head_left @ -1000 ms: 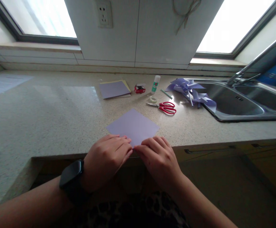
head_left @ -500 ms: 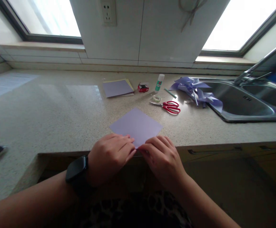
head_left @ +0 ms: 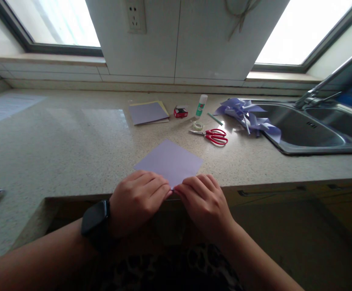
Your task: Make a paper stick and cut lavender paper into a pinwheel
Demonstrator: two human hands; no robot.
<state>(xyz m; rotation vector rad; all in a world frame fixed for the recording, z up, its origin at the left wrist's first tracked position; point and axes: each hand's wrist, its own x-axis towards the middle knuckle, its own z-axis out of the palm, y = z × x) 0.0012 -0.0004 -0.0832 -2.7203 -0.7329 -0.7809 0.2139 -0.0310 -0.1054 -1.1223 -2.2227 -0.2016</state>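
A purple sheet of paper (head_left: 170,159) lies cornerwise on the counter, its near corner at the front edge. My left hand (head_left: 141,196) is closed on that near corner from the left, thumb and fingers pinched together. From the right, my right hand (head_left: 204,200) pinches the same corner, its fingertips almost touching those of the left. Both hands hide the tip of the corner, so how it is bent there is hard to see. Beyond the sheet lie red-handled scissors (head_left: 215,136), partly open, and a small roll of tape (head_left: 198,126).
Behind stand a glue stick (head_left: 200,107) and a small red box (head_left: 181,112). A stack of coloured paper (head_left: 148,113) lies left of them, a thin green stick (head_left: 215,119) to the right. Purple paper pinwheels (head_left: 239,110) rest against the sink (head_left: 303,131).
The sheet has turned slightly and shifted a little left in view. My fingers have closed in tighter on its near corner. The whole view has drifted slightly.
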